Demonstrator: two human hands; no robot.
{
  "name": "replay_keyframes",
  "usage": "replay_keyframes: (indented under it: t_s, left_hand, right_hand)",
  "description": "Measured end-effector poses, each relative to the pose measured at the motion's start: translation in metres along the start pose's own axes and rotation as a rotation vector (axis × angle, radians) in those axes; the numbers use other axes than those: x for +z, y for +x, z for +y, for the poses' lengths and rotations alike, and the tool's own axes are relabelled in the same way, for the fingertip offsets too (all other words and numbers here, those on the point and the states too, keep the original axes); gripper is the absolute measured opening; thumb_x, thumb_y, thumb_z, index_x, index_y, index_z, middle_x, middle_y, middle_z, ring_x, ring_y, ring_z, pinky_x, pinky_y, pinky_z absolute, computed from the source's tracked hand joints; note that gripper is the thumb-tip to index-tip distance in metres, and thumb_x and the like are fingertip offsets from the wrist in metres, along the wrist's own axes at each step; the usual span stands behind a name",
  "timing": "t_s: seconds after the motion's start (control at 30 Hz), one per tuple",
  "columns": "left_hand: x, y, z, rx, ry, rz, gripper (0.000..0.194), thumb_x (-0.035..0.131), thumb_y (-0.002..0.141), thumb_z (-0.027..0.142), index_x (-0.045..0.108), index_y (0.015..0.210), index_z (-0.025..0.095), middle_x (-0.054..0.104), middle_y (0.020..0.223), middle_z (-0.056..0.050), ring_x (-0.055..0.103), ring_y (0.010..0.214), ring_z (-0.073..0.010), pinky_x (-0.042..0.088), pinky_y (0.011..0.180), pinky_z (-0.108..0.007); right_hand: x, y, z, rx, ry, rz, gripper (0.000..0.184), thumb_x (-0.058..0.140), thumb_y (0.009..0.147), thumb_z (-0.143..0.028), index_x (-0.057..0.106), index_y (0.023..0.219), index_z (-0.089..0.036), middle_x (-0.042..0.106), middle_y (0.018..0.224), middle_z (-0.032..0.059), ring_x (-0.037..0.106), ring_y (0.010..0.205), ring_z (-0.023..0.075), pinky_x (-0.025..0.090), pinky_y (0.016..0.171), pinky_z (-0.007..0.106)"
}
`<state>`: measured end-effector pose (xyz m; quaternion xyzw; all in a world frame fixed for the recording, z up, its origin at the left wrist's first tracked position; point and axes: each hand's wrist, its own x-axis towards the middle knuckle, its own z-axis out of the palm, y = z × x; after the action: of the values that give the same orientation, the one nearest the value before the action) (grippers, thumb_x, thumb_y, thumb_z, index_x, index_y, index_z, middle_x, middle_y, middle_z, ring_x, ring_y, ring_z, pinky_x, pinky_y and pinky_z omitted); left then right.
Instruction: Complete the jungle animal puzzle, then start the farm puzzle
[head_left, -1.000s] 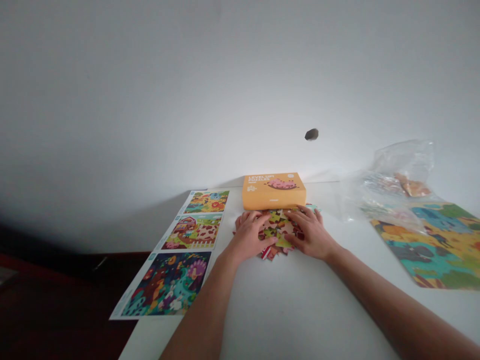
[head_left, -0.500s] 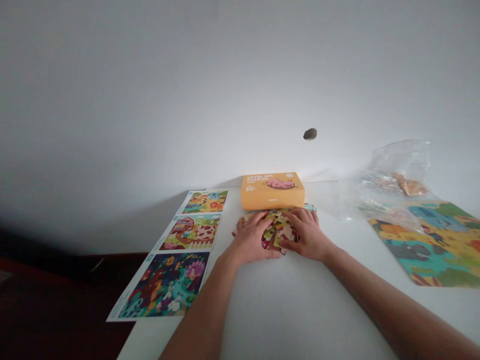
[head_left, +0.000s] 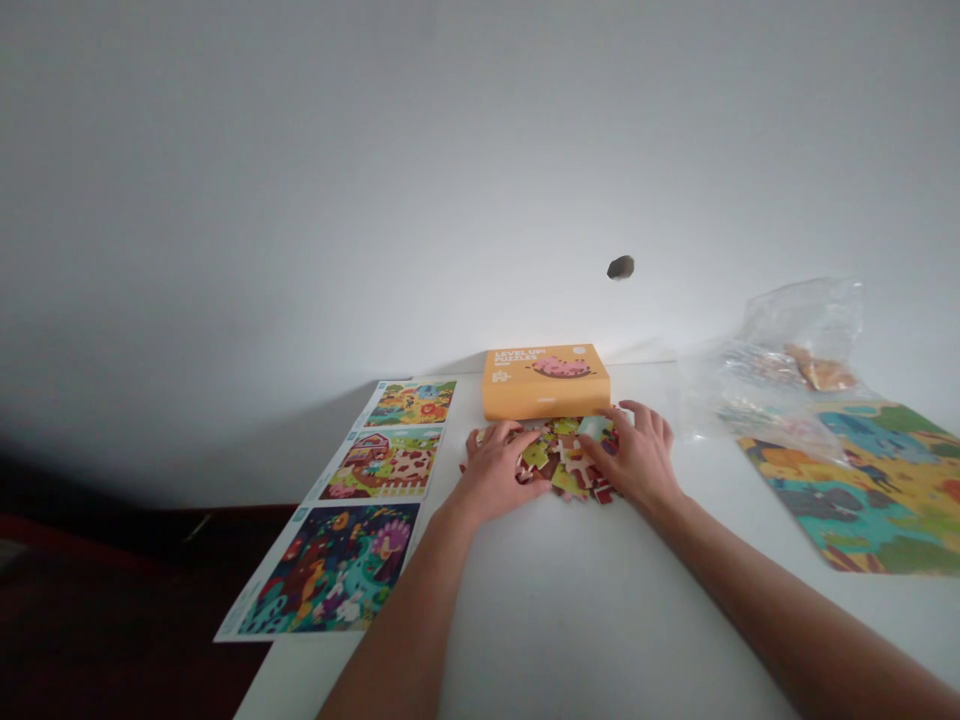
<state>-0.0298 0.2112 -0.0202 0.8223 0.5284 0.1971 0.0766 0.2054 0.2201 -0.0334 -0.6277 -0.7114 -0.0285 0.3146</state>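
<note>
A loose pile of jigsaw puzzle pieces [head_left: 564,462] lies on the white table in front of an orange puzzle box [head_left: 546,383]. My left hand [head_left: 496,470] rests on the left side of the pile, its fingers spread and curved over the pieces. On the right side, my right hand [head_left: 637,455] is spread too, the thumb reaching over the pieces and the fingers near the box's right corner. Both hands touch the pile, and pieces under the palms are hidden.
A sheet with three printed pictures [head_left: 381,467] lies on the left, its near corner past the table edge. To the right are clear plastic bags [head_left: 799,345] with pieces inside, partly over an assembled animal puzzle [head_left: 877,510]. The wall behind has a hole [head_left: 621,267].
My right hand has shifted to the right, uncovering more pieces in the middle. The pile is spread wider between my hands. My left hand has hardly moved.
</note>
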Motion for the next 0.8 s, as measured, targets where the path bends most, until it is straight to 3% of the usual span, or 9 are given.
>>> replay_keyframes:
  t_s: [0.07,0.17,0.3,0.4,0.6,0.73,0.8]
  left_hand:
    - [-0.001,-0.001,-0.001,-0.025,0.025,-0.046,0.083,0.078,0.065,0.061,0.05,0.138,0.036,0.049,0.139,-0.007,0.044,0.13,-0.035,0.022,0.112,-0.062]
    - [-0.001,-0.001,-0.001,-0.032,0.044,-0.101,0.095,0.076,0.06,0.07,0.045,0.143,0.035,0.045,0.146,-0.009,0.038,0.135,-0.0363,0.025,0.111,-0.061]
    - [-0.002,-0.001,-0.001,-0.012,0.04,-0.091,0.085,0.075,0.068,0.062,0.045,0.142,0.034,0.048,0.145,-0.007,0.038,0.136,-0.0331,0.029,0.11,-0.056]
    - [-0.001,0.0,-0.002,0.007,0.011,-0.066,0.077,0.075,0.072,0.053,0.047,0.141,0.032,0.051,0.142,-0.006,0.042,0.133,-0.0312,0.032,0.109,-0.054]
    - [0.004,0.001,-0.008,0.025,-0.061,0.003,0.069,0.075,0.076,0.032,0.05,0.14,0.03,0.051,0.142,-0.006,0.044,0.131,-0.029,0.035,0.111,-0.048]
    - [0.005,0.001,-0.007,0.066,-0.094,0.027,0.066,0.072,0.078,0.024,0.05,0.141,0.027,0.05,0.14,-0.008,0.043,0.131,-0.0276,0.036,0.112,-0.044]
    - [0.003,0.0,-0.004,0.095,-0.088,0.018,0.069,0.073,0.078,0.028,0.048,0.142,0.029,0.046,0.143,-0.008,0.041,0.134,-0.0289,0.035,0.112,-0.046]
  right_hand:
    - [0.004,-0.001,0.003,0.035,-0.046,-0.048,0.06,0.054,0.086,-0.064,0.057,0.13,-0.024,0.049,0.134,0.0159,0.042,0.125,0.0371,0.028,0.103,0.06]
    - [0.007,-0.003,0.002,-0.005,-0.04,-0.138,0.068,0.055,0.083,-0.066,0.051,0.136,-0.024,0.05,0.134,0.0155,0.046,0.122,0.0358,0.031,0.102,0.058]
    - [0.005,-0.003,-0.001,-0.019,-0.02,-0.151,0.07,0.064,0.076,-0.067,0.056,0.131,-0.025,0.055,0.118,0.0142,0.051,0.108,0.0346,0.04,0.093,0.052]
    - [0.006,-0.001,0.001,-0.045,0.053,-0.162,0.061,0.065,0.079,-0.06,0.059,0.128,-0.024,0.056,0.112,0.0135,0.052,0.104,0.0328,0.044,0.089,0.048]
    - [0.014,0.0,0.005,-0.214,0.248,-0.167,0.038,0.058,0.091,-0.04,0.061,0.125,-0.022,0.06,0.114,0.0114,0.054,0.107,0.0276,0.048,0.095,0.044]
    - [0.011,0.0,0.003,-0.304,0.341,-0.17,0.04,0.061,0.089,-0.036,0.059,0.126,-0.022,0.06,0.12,0.0115,0.054,0.111,0.0272,0.049,0.098,0.044]
    - [0.006,-0.001,0.0,-0.346,0.385,-0.196,0.045,0.065,0.086,-0.035,0.057,0.129,-0.023,0.058,0.125,0.0116,0.053,0.115,0.0275,0.048,0.1,0.045]
